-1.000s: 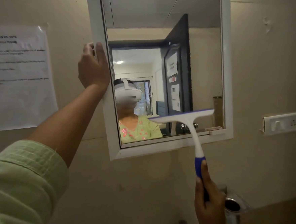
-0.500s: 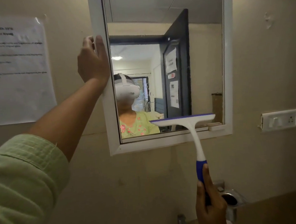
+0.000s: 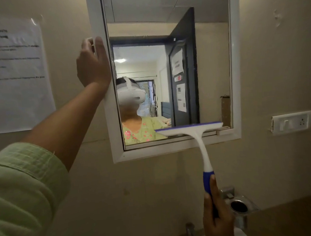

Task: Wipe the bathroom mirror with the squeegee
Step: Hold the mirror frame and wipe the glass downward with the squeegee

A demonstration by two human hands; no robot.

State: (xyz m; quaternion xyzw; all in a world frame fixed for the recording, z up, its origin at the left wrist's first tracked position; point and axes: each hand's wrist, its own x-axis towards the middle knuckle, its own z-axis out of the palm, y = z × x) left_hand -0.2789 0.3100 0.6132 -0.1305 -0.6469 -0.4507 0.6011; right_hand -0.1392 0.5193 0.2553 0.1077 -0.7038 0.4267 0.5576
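Squeegee (image 3: 199,142) is in use on the mirror (image 3: 213,62). Its white head with a blue upper strip lies level against the glass, at the lower right part of the mirror, just above the bottom rail of the white frame (image 3: 112,120). Half a second ago the head stood slightly higher on the glass, and a full second ago higher again; it has come down toward the bottom rail. The white neck runs down past the frame to a blue grip below the mirror.

Right hand (image 3: 218,220), below the mirror, is wrapped round the blue grip, with one finger laid up along it. Left hand (image 3: 92,65) holds the mirror's left frame edge, its thumb on the front face, at the same spot as in both earlier frames.

Writing: a printed paper sheet (image 3: 13,76) is fixed to the wall left of the mirror. Its heading appears to begin "TASK ID", and the remaining lines are too blurred to read. Notices on the dark door (image 3: 188,41) reflected in the glass are illegible. No brand mark is visible on the squeegee.

Right of the mirror is a white switch plate (image 3: 291,122).
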